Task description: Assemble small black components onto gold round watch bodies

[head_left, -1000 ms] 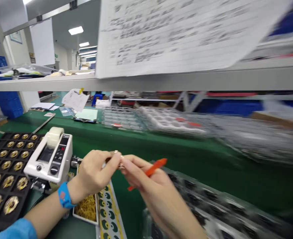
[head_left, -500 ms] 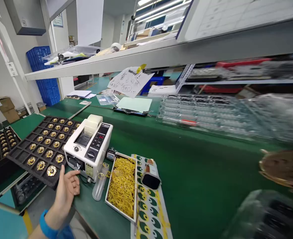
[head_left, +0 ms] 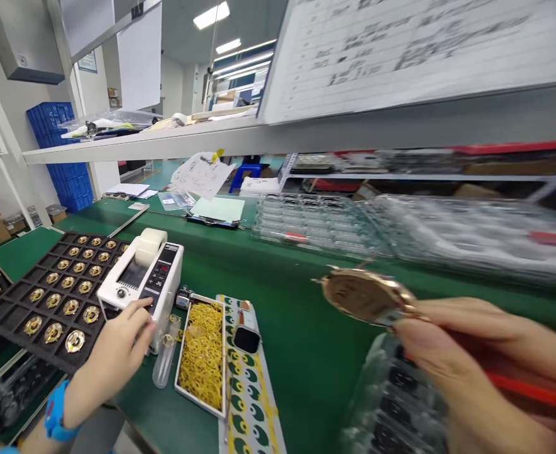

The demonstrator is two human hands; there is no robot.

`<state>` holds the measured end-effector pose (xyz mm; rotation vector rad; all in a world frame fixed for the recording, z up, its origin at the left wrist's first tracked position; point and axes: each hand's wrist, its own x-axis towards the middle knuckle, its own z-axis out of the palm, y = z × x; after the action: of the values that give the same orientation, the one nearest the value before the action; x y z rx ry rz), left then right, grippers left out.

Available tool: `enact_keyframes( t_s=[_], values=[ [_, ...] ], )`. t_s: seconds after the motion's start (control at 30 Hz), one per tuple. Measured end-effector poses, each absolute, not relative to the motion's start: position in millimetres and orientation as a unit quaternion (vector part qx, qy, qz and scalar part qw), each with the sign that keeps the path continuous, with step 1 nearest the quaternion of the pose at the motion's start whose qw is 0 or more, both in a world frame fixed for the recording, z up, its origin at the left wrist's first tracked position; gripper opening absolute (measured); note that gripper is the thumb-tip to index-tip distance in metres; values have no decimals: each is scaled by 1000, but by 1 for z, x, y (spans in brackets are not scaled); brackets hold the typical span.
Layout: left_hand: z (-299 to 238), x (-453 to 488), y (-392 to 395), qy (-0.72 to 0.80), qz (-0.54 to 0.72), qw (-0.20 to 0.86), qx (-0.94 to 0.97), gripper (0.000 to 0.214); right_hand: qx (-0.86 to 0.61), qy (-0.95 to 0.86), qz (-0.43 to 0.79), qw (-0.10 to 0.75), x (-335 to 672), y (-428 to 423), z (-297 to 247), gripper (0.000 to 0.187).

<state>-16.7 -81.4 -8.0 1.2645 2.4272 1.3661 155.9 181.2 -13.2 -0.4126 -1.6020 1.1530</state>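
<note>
L hand (head_left: 120,340) mvd up to tape dispenser (head_left: 140,277) (half-curled, empty); R hand (head_left: 486,366) pinches gold disc (head_left: 363,293), w/ orange tool (head_left: 536,392) in palm.

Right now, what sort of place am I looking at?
Probably a small-parts assembly workshop: a tape dispenser stands on a green workbench, beside a black compartmented tray of gold-coloured parts.

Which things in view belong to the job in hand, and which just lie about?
Seemingly in use:
gold-rimmed disc and orange tool, in the right hand
tape dispenser, at the left hand
black tray

Apparently lying about:
pale green paper
stacked blue crates
</note>
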Motion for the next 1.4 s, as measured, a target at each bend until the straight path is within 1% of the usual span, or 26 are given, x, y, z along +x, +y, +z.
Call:
enact_keyframes(
  t_s=[0.07,0.1,0.23,0.33,0.5,0.77,1.03,1.4],
  values=[
    [14,-18,-75,791,441,71,419,24,-163,-669,491,535,153,167,0,19],
    [26,-18,-70,774,463,82,423,26,-157,-673,507,516,152,161,7,20],
    [62,-6,-39,637,577,88,503,27,-145,-677,592,412,146,146,27,41],
    [67,6,-5,592,582,134,541,26,-149,-670,629,365,145,145,33,48],
    [57,11,32,591,561,180,552,26,-128,-671,658,317,147,145,34,49],
    [55,3,32,596,511,218,580,25,-119,-669,675,286,149,145,34,48],
    [52,0,36,562,533,256,578,26,-129,-673,666,296,148,148,31,46],
    [50,-2,37,566,535,264,569,27,-118,-680,659,300,147,149,27,47]
  ],
)
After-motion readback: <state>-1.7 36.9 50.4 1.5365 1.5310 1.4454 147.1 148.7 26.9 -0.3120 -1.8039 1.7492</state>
